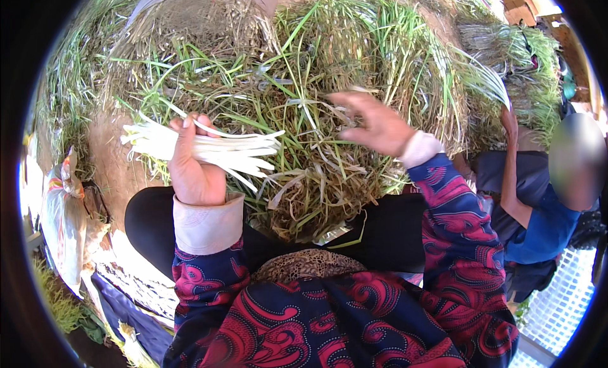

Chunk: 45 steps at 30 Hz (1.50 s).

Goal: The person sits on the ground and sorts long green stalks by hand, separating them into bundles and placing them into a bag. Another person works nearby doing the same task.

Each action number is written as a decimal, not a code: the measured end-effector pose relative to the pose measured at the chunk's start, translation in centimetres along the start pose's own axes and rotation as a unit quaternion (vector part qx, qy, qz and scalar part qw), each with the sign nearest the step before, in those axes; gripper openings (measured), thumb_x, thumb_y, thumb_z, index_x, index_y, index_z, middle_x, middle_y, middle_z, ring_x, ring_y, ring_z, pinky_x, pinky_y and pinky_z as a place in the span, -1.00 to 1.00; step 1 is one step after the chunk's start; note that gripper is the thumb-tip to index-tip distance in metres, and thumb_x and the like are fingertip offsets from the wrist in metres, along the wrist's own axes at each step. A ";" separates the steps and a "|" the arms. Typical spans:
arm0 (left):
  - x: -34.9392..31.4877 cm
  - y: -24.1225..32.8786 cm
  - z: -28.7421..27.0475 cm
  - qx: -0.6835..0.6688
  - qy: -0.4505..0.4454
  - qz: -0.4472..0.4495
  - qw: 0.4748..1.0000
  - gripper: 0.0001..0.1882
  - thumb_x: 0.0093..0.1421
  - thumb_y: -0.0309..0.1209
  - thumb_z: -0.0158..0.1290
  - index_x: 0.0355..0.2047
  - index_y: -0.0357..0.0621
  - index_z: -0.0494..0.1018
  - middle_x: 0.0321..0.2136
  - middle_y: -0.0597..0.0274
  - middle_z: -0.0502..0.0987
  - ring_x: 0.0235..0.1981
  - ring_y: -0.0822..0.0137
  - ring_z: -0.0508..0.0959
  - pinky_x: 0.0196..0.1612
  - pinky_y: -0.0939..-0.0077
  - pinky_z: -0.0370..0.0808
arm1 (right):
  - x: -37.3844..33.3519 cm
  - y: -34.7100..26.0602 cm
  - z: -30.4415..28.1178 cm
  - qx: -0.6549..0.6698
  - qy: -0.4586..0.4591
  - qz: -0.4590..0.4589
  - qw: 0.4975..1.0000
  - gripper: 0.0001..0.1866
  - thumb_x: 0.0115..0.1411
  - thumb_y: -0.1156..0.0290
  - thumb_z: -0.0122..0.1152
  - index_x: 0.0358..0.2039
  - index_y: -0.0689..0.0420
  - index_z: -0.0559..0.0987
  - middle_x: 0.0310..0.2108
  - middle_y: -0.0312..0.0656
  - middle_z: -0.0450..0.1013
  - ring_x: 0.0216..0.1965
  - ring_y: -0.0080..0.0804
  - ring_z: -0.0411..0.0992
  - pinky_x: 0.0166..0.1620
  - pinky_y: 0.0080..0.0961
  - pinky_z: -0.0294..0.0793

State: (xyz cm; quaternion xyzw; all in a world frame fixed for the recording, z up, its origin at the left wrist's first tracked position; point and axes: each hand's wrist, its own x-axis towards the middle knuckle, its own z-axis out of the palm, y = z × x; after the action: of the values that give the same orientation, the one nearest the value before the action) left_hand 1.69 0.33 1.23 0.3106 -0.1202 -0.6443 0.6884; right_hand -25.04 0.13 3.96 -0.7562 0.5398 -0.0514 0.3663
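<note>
So, left hand (195,168) first: it's closed around a bunch of white stalks (244,149), thumb laid over the top. The stalks lie pretty much crosswise in the grip, poking out both sides, and they fan out a bit to the right of the hand.

Right hand (380,122) is well apart from that, over to the right and a bit higher up in view. Fingers loosely spread, a little blurry, looks let go to me. Some pale scrap sits right by the fingertips, can't tell if it's touching.

Just right of the left hand, and below the right one, there's a messy heap of dry leaf scraps (310,200). Beyond both hands it's loads of green stems (386,36), tangled with brown stuff. Left of the left hand, nearer the person, sits a whitish sack (65,225).

Well off to the right of the right hand, a co-worker in a blue sleeve (538,238) holds up some long stems (486,75).
</note>
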 end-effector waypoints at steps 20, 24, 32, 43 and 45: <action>1.9 1.9 -1.7 -0.039 0.128 0.079 0.988 -0.91 0.08 -0.55 -0.11 -0.46 -0.07 0.21 -0.47 0.23 0.37 -0.40 0.40 0.38 -0.27 0.53 0.34 | -3.6 5.6 -1.7 0.351 0.161 0.088 0.918 -0.80 0.10 0.19 -0.04 -0.49 0.03 0.42 -0.73 -0.40 0.21 -0.71 -0.64 0.10 -0.62 -0.73 0.11; 1.8 0.1 -1.8 -0.029 0.087 0.043 0.995 -0.90 0.06 -0.57 -0.09 -0.49 -0.10 0.22 -0.46 0.24 0.35 -0.38 0.39 0.38 -0.25 0.53 0.35 | -3.1 7.4 -0.9 0.032 0.158 0.102 0.982 -0.70 0.05 0.38 0.00 -0.15 0.10 0.38 -0.35 -0.22 0.38 -0.37 -0.55 0.33 -0.28 -0.66 0.35; 0.4 -1.0 -0.7 -0.024 -0.011 -0.075 0.997 -0.91 0.05 -0.54 -0.06 -0.44 -0.08 0.26 -0.43 0.26 0.35 -0.38 0.40 0.37 -0.29 0.59 0.33 | 2.7 -2.3 5.8 0.034 -0.064 -0.122 0.990 -0.56 0.05 0.35 -0.03 -0.01 0.03 0.24 -0.03 -0.17 0.19 -0.08 -0.35 0.24 -0.07 -0.38 0.27; 1.2 -0.1 -1.6 0.032 0.081 0.025 0.996 -0.93 0.10 -0.49 -0.12 -0.40 -0.09 0.20 -0.16 0.12 0.33 -0.14 0.26 0.36 -0.16 0.50 0.37 | 1.2 -0.8 2.9 0.359 -0.077 0.041 0.929 -0.84 0.09 0.44 -0.03 -0.28 0.11 0.40 -0.56 -0.39 0.35 -0.60 -0.73 0.25 -0.51 -0.79 0.26; 0.2 -1.6 -0.5 0.035 0.057 -0.013 0.998 -0.93 0.12 -0.50 -0.16 -0.38 -0.14 0.19 -0.18 0.10 0.35 -0.15 0.28 0.37 -0.21 0.55 0.40 | 1.2 -0.9 2.8 0.350 -0.026 0.047 0.935 -0.87 0.11 0.42 -0.04 -0.32 0.11 0.42 -0.60 -0.39 0.35 -0.66 -0.79 0.20 -0.62 -0.81 0.19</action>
State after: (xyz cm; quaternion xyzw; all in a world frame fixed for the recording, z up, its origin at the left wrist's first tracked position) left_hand 0.76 0.32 -0.14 0.3719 -0.0993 -0.6302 0.6743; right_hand -22.54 0.68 2.09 -0.5552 0.5128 -0.2000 0.6236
